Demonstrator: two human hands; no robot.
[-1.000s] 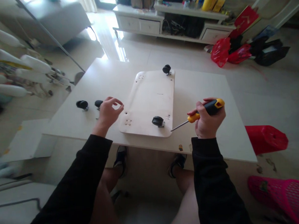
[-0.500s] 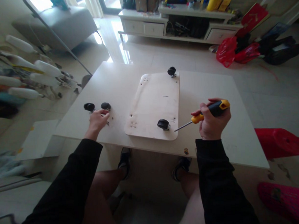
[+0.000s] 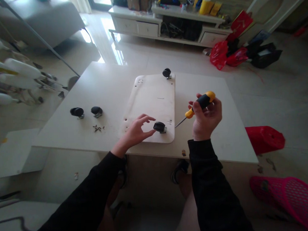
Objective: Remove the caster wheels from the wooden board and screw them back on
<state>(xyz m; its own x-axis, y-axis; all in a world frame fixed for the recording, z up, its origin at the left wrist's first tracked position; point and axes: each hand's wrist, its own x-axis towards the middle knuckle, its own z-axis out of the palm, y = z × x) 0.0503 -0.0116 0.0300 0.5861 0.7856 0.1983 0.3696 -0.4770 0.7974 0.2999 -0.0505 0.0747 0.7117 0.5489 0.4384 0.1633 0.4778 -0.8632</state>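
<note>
Left hand [image 3: 135, 133] is over the near edge of the pale, rounded-corner rectangular wooden board [image 3: 153, 98], thumb and fingers parted around the near side of a black twin-wheel caster with metal plate [image 3: 159, 126]. Thumb tip is at the wheel; can't tell if it touches or if something small is in the fingers. Right hand [image 3: 206, 115] is closed round the handle of a yellow-and-black screwdriver [image 3: 203, 101], steel shaft angled down-left, tip right by the board's right edge; contact unclear. Hands are apart from each other, both in black sleeves.

Board lies flat mid-table on a white rectangular table [image 3: 104, 83]. The caster by the left hand sits at the board's near right corner; a second black caster [image 3: 166, 73] sits at the far right corner. Far left corner shows small holes; near left corner is partly behind the left hand. Short dark pen marks on the board, one in the middle, one by the near right caster.

Left of the board, on the table: two loose black casters [image 3: 76, 111], side by side, and a scatter of small dark screws [image 3: 98, 128] just nearer the person. Red plastic container [image 3: 266, 138] beyond the table's right side, pink perforated basket [image 3: 293, 198] nearer.
</note>
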